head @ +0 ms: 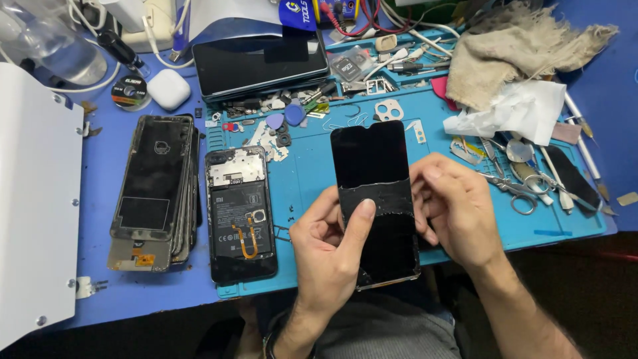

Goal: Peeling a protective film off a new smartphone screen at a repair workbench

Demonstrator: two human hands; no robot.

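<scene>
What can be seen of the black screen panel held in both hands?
The screen panel is a thin, glossy black rectangle with rounded corners, held up lengthwise above the blue mat. Its lower half looks scuffed and smeared, with a rough band across the middle. The left hand grips its lower left edge, thumb pressed on the face; the right hand touches its right edge.

Before you lies a blue tabletop (100, 292) with a lighter blue work mat (312, 173) spread over its middle and right. On the bare tabletop to your left you have a white panel (36, 213), a stack of phone frames (156, 189), a white earbud case (168, 89) and a small tape roll (129, 92). On the mat you see an opened phone (240, 213) with its back off, guitar picks (286, 118), scissors (515, 189), crumpled white tissue (525, 110) and a beige rag (518, 50).
</scene>
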